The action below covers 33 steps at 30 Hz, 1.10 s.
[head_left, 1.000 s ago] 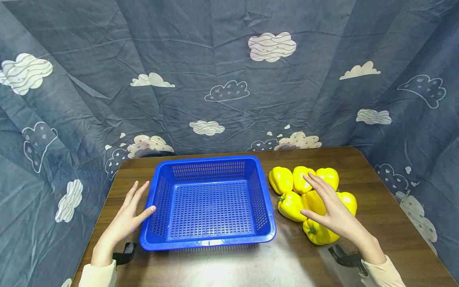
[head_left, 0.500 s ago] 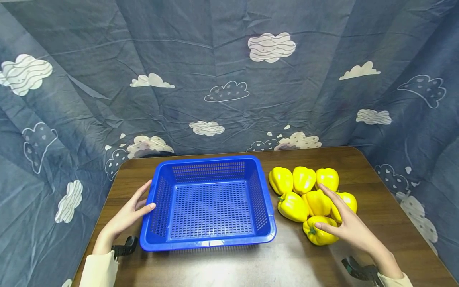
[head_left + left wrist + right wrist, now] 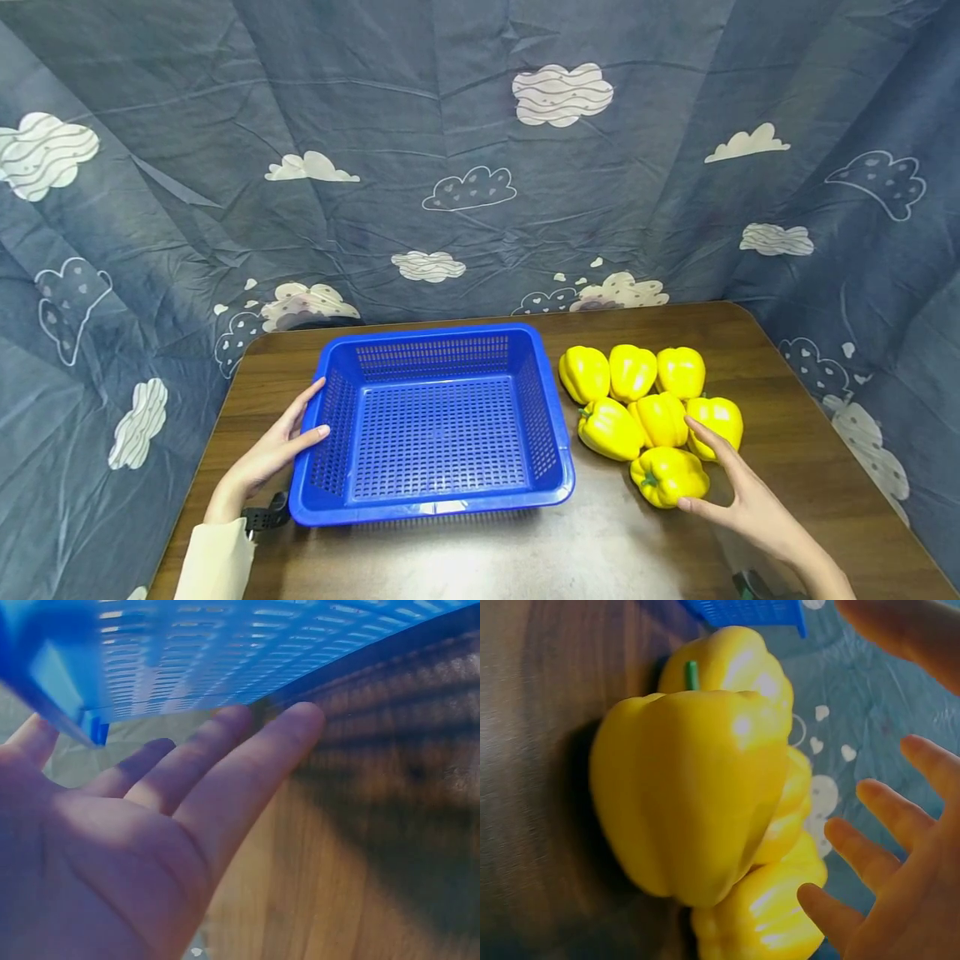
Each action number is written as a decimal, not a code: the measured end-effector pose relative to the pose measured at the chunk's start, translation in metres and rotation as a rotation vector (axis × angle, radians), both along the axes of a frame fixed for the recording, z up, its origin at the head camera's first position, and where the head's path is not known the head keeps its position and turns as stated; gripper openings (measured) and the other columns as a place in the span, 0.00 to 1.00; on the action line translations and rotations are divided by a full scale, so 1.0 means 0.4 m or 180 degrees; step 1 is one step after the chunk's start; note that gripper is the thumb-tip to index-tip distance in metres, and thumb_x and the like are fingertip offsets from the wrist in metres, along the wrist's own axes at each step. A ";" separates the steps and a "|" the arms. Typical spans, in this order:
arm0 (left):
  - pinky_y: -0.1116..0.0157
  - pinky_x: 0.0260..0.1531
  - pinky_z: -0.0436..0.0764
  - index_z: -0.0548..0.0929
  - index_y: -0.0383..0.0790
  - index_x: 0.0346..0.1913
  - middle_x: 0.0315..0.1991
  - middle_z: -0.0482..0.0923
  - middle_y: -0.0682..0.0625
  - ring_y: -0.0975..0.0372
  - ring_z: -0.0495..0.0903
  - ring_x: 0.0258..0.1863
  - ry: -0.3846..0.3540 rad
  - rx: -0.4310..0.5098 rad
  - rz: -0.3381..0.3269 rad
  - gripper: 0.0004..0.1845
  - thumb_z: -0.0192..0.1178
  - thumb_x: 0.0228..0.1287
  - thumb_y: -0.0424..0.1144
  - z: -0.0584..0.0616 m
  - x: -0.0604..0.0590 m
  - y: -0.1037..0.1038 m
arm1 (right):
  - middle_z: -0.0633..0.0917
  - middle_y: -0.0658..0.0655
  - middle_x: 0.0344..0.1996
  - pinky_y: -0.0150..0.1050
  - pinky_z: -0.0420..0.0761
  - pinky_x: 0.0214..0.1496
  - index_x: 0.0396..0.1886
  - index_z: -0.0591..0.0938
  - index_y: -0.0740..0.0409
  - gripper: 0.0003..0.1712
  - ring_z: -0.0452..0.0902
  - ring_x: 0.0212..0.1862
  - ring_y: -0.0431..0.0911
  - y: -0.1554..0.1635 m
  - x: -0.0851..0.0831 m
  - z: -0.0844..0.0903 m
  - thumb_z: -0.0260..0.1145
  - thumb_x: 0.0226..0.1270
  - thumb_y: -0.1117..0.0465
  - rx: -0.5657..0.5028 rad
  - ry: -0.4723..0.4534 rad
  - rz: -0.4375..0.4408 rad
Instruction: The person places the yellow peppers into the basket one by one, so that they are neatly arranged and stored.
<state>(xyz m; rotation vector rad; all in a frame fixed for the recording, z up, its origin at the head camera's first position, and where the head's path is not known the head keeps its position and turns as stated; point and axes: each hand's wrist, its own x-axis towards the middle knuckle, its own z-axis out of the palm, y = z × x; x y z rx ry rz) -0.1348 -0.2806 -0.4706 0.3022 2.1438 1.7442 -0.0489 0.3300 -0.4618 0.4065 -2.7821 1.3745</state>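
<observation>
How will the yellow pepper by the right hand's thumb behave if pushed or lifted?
That yellow pepper lies on a rounded side, so it could roll. Its glossy skin may be slippery. The smooth, plump lobes suggest it's fairly stiff.

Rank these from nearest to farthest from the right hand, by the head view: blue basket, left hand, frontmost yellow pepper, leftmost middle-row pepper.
1. Frontmost yellow pepper: by the right hand's thumb.
2. Leftmost middle-row pepper: left of that hand.
3. Blue basket: farther left, past the peppers.
4. Left hand: at the basket's left rim.
</observation>
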 end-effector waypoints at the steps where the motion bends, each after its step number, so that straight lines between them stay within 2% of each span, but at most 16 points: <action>1: 0.47 0.50 0.76 0.40 0.48 0.77 0.73 0.33 0.30 0.32 0.51 0.65 -0.0017 0.0031 -0.0008 0.38 0.49 0.72 0.36 -0.003 -0.001 0.001 | 0.54 0.32 0.69 0.65 0.45 0.65 0.76 0.54 0.51 0.55 0.43 0.65 0.22 0.002 0.005 -0.006 0.73 0.51 0.67 0.0003 0.0007 -0.0015; 2: 0.46 0.49 0.76 0.39 0.48 0.77 0.73 0.33 0.30 0.32 0.52 0.65 -0.0040 0.0079 -0.0016 0.38 0.48 0.72 0.35 -0.006 -0.002 0.002 | 0.54 0.31 0.69 0.63 0.44 0.66 0.76 0.54 0.51 0.54 0.42 0.65 0.22 0.004 0.010 -0.012 0.73 0.51 0.67 -0.0012 -0.0010 -0.0024; 5: 0.46 0.48 0.76 0.39 0.50 0.77 0.73 0.35 0.30 0.32 0.53 0.64 -0.0096 0.0193 -0.0021 0.38 0.48 0.72 0.35 -0.015 -0.004 0.005 | 0.55 0.31 0.69 0.43 0.41 0.69 0.75 0.55 0.51 0.53 0.42 0.66 0.22 0.008 0.023 -0.031 0.73 0.52 0.67 0.0014 -0.0031 -0.0067; 6: 0.47 0.48 0.77 0.39 0.50 0.77 0.72 0.36 0.30 0.32 0.54 0.64 -0.0107 0.0220 -0.0016 0.38 0.48 0.72 0.35 -0.018 -0.004 0.006 | 0.55 0.31 0.69 0.41 0.40 0.69 0.75 0.55 0.51 0.53 0.42 0.66 0.22 0.009 0.028 -0.036 0.72 0.53 0.67 0.0006 -0.0043 -0.0069; 7: 0.46 0.48 0.77 0.39 0.50 0.77 0.72 0.36 0.30 0.31 0.54 0.64 -0.0130 0.0269 -0.0021 0.38 0.48 0.72 0.34 -0.020 -0.005 0.007 | 0.55 0.31 0.69 0.46 0.40 0.69 0.75 0.55 0.52 0.52 0.42 0.66 0.21 0.009 0.031 -0.041 0.72 0.53 0.67 -0.0004 -0.0053 -0.0068; 12: 0.45 0.47 0.77 0.40 0.52 0.76 0.72 0.38 0.30 0.31 0.55 0.63 -0.0161 0.0342 0.0055 0.39 0.49 0.71 0.34 -0.029 -0.006 0.012 | 0.58 0.36 0.70 0.33 0.41 0.67 0.74 0.58 0.56 0.49 0.43 0.67 0.24 0.010 0.045 -0.060 0.71 0.53 0.68 0.0069 0.0086 -0.0040; 14: 0.45 0.47 0.77 0.40 0.53 0.76 0.71 0.39 0.29 0.31 0.55 0.63 -0.0172 0.0350 0.0074 0.39 0.49 0.71 0.35 -0.031 -0.007 0.013 | 0.59 0.38 0.70 0.34 0.44 0.67 0.73 0.59 0.56 0.48 0.44 0.67 0.24 0.012 0.050 -0.064 0.71 0.53 0.68 0.0139 0.0171 -0.0069; 16: 0.45 0.47 0.77 0.40 0.54 0.76 0.71 0.39 0.29 0.31 0.55 0.63 -0.0193 0.0362 0.0093 0.39 0.50 0.71 0.35 -0.033 -0.007 0.014 | 0.62 0.42 0.69 0.49 0.48 0.69 0.72 0.62 0.56 0.47 0.46 0.65 0.23 0.014 0.053 -0.066 0.72 0.52 0.68 0.0190 0.0219 -0.0118; 17: 0.44 0.47 0.77 0.40 0.54 0.76 0.71 0.39 0.29 0.31 0.55 0.63 -0.0204 0.0374 0.0094 0.39 0.50 0.71 0.35 -0.034 -0.007 0.015 | 0.64 0.43 0.67 0.49 0.51 0.68 0.72 0.63 0.56 0.47 0.49 0.64 0.23 0.015 0.055 -0.066 0.73 0.52 0.67 0.0259 0.0240 -0.0169; 18: 0.44 0.47 0.77 0.40 0.54 0.76 0.71 0.39 0.29 0.31 0.56 0.63 -0.0212 0.0382 0.0101 0.39 0.50 0.71 0.35 -0.035 -0.007 0.016 | 0.66 0.44 0.65 0.57 0.56 0.64 0.71 0.64 0.55 0.46 0.51 0.63 0.23 0.016 0.056 -0.065 0.73 0.51 0.66 0.0302 0.0247 -0.0212; 19: 0.44 0.47 0.77 0.40 0.54 0.76 0.71 0.39 0.29 0.31 0.56 0.63 -0.0210 0.0386 0.0095 0.39 0.49 0.71 0.35 -0.036 -0.006 0.016 | 0.68 0.46 0.63 0.58 0.61 0.61 0.70 0.66 0.55 0.45 0.55 0.62 0.25 0.016 0.057 -0.064 0.74 0.51 0.65 0.0374 0.0265 -0.0255; 21: 0.45 0.46 0.77 0.40 0.54 0.76 0.71 0.40 0.29 0.32 0.57 0.62 -0.0205 0.0382 0.0118 0.39 0.49 0.71 0.34 -0.037 -0.004 0.017 | 0.71 0.48 0.59 0.50 0.69 0.54 0.68 0.68 0.54 0.44 0.64 0.57 0.28 0.015 0.058 -0.063 0.75 0.50 0.64 0.0527 0.0299 -0.0322; 23: 0.45 0.46 0.77 0.40 0.54 0.76 0.71 0.40 0.29 0.32 0.58 0.61 -0.0195 0.0376 0.0141 0.39 0.49 0.71 0.34 -0.039 -0.003 0.017 | 0.74 0.49 0.54 0.41 0.72 0.46 0.67 0.70 0.55 0.42 0.71 0.49 0.32 0.012 0.060 -0.062 0.76 0.49 0.63 0.0676 0.0351 -0.0361; 24: 0.45 0.46 0.77 0.41 0.54 0.76 0.71 0.41 0.29 0.32 0.59 0.61 -0.0194 0.0378 0.0157 0.39 0.49 0.71 0.34 -0.039 -0.002 0.017 | 0.75 0.50 0.53 0.42 0.74 0.44 0.66 0.71 0.56 0.42 0.73 0.46 0.35 0.010 0.061 -0.061 0.76 0.49 0.64 0.0706 0.0370 -0.0364; 28: 0.44 0.46 0.77 0.41 0.55 0.76 0.71 0.41 0.29 0.32 0.58 0.61 -0.0186 0.0381 0.0200 0.38 0.49 0.71 0.34 -0.041 -0.002 0.017 | 0.76 0.53 0.50 0.39 0.75 0.39 0.64 0.72 0.57 0.40 0.75 0.39 0.38 -0.003 0.063 -0.062 0.76 0.49 0.64 0.0751 0.0330 -0.0381; 33: 0.43 0.47 0.76 0.42 0.54 0.76 0.72 0.40 0.30 0.32 0.56 0.62 -0.0166 0.0407 0.0217 0.38 0.49 0.71 0.34 -0.042 -0.004 0.019 | 0.77 0.51 0.46 0.33 0.76 0.35 0.63 0.73 0.59 0.39 0.76 0.33 0.36 -0.017 0.070 -0.071 0.75 0.48 0.69 0.0502 0.0349 -0.0301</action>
